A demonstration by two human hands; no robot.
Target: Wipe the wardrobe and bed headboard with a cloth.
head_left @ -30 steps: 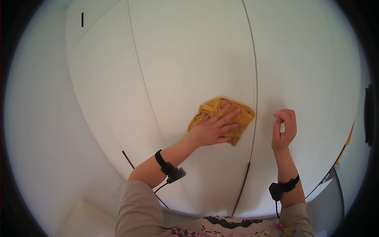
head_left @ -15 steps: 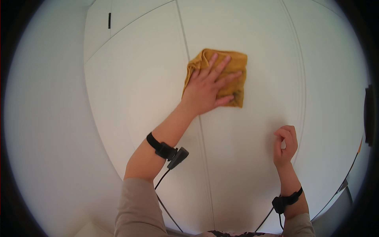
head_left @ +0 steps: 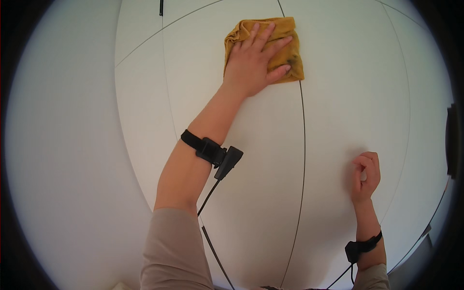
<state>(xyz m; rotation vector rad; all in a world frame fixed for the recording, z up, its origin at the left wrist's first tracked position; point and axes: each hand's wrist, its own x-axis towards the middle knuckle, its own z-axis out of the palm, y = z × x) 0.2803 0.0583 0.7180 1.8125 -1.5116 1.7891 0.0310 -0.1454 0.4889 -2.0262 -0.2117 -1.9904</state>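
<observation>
A mustard-yellow cloth [head_left: 295, 29], folded and bearing a dark stain near its lower right, lies pressed against a white cabinet front [head_left: 251, 183]. On top of it rests my left hand [head_left: 251, 60], flat and with fingers spread, so the hand is open rather than gripping. The cloth covers part of a dark seam between two panels. Lower and to the right, my right hand [head_left: 367, 176] hovers by the white surface. Its fingers curl loosely toward the thumb, and nothing shows between them.
A black handle [head_left: 161, 7] sits on a panel at the upper left. A pale wall [head_left: 67, 145] runs along the left side. Black straps with devices circle both forearms, the left device [head_left: 227, 162] trailing a cable. A dark object [head_left: 452, 140] stands at the right rim.
My left hand and the cloth have moved up in view, and the cloth now overlaps a different part of the panels. The panel seams have shifted rightward in view. My right hand stays curled.
</observation>
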